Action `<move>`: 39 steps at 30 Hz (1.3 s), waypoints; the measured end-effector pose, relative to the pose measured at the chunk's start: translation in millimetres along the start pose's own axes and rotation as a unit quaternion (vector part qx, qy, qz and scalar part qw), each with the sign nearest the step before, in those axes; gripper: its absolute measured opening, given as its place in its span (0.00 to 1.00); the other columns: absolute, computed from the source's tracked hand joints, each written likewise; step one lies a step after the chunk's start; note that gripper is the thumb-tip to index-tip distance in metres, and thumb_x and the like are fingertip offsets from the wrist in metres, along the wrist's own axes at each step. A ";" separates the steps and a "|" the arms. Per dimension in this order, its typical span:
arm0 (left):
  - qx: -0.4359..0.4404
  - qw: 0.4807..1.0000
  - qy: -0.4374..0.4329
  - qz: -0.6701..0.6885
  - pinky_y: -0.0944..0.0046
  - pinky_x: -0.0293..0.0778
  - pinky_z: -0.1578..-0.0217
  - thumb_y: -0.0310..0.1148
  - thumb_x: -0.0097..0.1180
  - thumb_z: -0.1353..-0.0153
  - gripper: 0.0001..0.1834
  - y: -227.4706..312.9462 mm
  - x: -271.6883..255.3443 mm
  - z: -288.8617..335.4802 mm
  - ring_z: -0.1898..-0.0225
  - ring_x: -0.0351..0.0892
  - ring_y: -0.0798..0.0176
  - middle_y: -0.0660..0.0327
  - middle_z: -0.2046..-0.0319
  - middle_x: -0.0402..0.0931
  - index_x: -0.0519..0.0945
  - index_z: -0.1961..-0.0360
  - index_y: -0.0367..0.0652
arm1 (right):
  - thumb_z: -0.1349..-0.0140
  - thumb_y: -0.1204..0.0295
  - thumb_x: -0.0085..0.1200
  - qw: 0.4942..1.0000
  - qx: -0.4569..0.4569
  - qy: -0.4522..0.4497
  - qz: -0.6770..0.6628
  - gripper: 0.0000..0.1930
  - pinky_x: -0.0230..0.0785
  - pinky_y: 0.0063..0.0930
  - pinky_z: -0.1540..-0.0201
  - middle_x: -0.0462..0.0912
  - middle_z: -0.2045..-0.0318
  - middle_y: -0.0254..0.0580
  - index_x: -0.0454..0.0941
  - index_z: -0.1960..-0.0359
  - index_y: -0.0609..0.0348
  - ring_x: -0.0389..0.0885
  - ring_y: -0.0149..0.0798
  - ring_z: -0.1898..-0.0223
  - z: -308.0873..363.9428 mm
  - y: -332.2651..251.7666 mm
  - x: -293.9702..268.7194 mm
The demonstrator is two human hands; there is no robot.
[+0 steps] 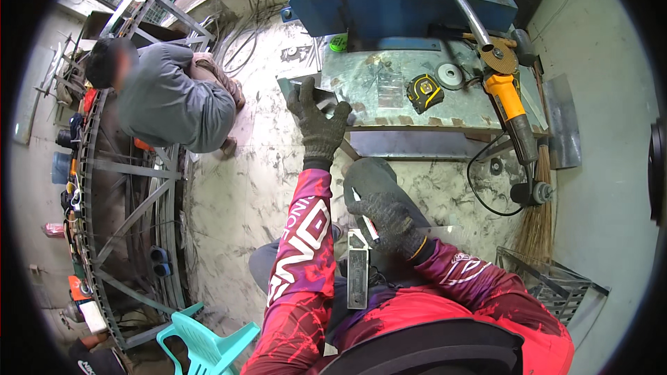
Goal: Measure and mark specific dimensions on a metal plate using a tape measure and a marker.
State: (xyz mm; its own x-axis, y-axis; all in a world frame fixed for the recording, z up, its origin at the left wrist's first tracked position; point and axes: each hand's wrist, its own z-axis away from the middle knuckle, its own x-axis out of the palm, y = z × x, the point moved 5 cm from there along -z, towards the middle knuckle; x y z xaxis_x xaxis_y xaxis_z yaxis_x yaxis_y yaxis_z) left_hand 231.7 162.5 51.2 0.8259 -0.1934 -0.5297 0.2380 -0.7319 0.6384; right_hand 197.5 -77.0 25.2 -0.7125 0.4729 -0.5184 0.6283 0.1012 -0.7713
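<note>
My left hand [318,123], in a dark knit glove, reaches to the left end of the metal worktable [361,117]. Its thumb and fingers straddle a grey metal piece [324,100], apparently gripping it; the contact is partly hidden. Over my lap, my gloved right hand [393,223] is closed around a slim white and red marker pen [367,221], its dark tip pointing up and away. Just below that hand lies a try square [358,274] with a grey handle. Whether the right hand also touches the square cannot be made out.
On the table are a yellow-black tape measure [424,93], a grey disc [450,76] and an orange angle grinder [506,97] with a cord. A blue machine [403,0] stands behind. A person [174,94] crouches left by a metal rack [132,167]. A teal chair [205,344] is near left.
</note>
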 end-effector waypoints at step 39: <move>-0.047 0.854 -0.420 -0.303 0.43 0.67 0.35 0.47 0.77 0.65 0.64 18.7 -1.7 -31.6 0.31 0.62 0.36 0.43 0.30 0.58 0.55 0.25 0.57 | 0.53 0.66 0.66 0.998 0.016 0.005 -0.060 0.24 0.72 0.49 0.52 0.83 0.60 0.54 0.81 0.51 0.57 0.82 0.58 0.57 -7.6 -8.3 -12.1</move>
State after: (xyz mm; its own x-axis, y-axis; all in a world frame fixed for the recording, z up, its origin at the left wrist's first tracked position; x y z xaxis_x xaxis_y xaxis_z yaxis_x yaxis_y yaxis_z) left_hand 250.9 169.8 81.7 -0.1134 -0.2267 -0.9673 0.5640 -0.8162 0.1252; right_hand 203.4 -76.9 40.7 -0.7785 0.4673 -0.4190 0.5288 0.1289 -0.8389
